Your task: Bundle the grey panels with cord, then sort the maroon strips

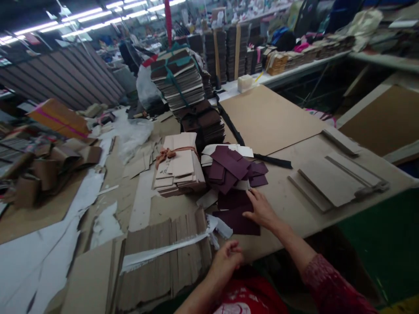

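My right hand [262,210] rests at the right edge of dark purple sheets [237,221], thumb and fingers apart, fingertips touching them or just over them. Beyond its fingertips lies a loose heap of smaller purple pieces [229,165], with white pieces [244,150] behind. Nearer my body, my left hand [228,258] hovers by the table's front edge, its fingers loosely curled and slightly apart. Nothing shows in it. To its left stands a row of grey-brown boards [157,261] with a white strip [166,252] across them.
A tied stack of pale pieces [180,163] stands left of the purple heap, and a tall bound stack [183,83] behind it. Flat grey boards [334,181] lie at right. A large brown sheet [268,117] covers the back. Torn white paper [42,244] spreads at left.
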The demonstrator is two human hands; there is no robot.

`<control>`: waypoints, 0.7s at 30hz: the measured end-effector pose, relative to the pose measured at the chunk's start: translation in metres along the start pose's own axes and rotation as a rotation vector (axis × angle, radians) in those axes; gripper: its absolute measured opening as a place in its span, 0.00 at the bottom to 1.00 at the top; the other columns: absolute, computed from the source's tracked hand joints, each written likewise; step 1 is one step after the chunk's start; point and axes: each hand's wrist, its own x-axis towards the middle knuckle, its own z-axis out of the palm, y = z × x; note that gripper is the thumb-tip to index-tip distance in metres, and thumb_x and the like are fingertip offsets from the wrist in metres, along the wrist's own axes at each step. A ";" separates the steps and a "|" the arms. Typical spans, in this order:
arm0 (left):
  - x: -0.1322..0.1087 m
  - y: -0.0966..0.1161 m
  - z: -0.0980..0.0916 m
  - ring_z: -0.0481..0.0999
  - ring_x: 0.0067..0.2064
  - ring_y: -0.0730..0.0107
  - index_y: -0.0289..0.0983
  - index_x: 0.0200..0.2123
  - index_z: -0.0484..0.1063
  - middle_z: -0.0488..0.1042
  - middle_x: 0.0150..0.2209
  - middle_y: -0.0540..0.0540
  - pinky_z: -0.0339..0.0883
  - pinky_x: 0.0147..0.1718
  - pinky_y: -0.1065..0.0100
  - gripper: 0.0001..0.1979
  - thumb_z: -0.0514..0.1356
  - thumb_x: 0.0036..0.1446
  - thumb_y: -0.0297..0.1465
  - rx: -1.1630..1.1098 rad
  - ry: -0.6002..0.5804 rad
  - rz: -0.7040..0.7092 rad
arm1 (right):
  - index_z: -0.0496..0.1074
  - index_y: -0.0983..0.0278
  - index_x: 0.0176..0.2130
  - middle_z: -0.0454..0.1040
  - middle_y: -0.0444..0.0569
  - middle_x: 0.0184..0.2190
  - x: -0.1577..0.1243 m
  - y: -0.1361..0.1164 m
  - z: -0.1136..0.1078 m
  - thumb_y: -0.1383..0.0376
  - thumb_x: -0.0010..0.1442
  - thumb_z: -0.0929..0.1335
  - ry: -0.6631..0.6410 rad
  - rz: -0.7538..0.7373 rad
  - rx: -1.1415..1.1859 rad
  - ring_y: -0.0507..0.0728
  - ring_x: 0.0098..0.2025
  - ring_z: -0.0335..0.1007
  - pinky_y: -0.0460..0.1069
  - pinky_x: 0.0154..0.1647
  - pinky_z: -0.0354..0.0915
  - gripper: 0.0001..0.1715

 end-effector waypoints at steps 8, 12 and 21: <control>0.038 -0.007 0.015 0.70 0.56 0.57 0.35 0.64 0.55 0.62 0.63 0.36 0.66 0.40 0.68 0.44 0.65 0.43 0.33 -0.162 0.014 -0.080 | 0.53 0.63 0.67 0.63 0.67 0.60 0.010 -0.011 0.011 0.56 0.47 0.79 -0.065 0.208 -0.165 0.75 0.61 0.58 0.67 0.59 0.53 0.58; 0.043 -0.005 0.014 0.69 0.57 0.57 0.33 0.62 0.56 0.65 0.60 0.36 0.66 0.43 0.67 0.40 0.63 0.46 0.33 -0.227 -0.008 -0.081 | 0.63 0.68 0.60 0.75 0.62 0.46 -0.006 -0.019 0.002 0.57 0.55 0.75 -0.219 0.307 -0.080 0.69 0.52 0.70 0.58 0.53 0.60 0.39; 0.041 -0.012 0.010 0.70 0.52 0.60 0.37 0.55 0.60 0.68 0.55 0.40 0.65 0.42 0.67 0.32 0.64 0.45 0.33 -0.241 -0.029 -0.044 | 0.70 0.63 0.51 0.79 0.51 0.39 -0.025 -0.042 0.016 0.57 0.57 0.71 -0.390 0.326 0.097 0.61 0.42 0.76 0.49 0.39 0.65 0.24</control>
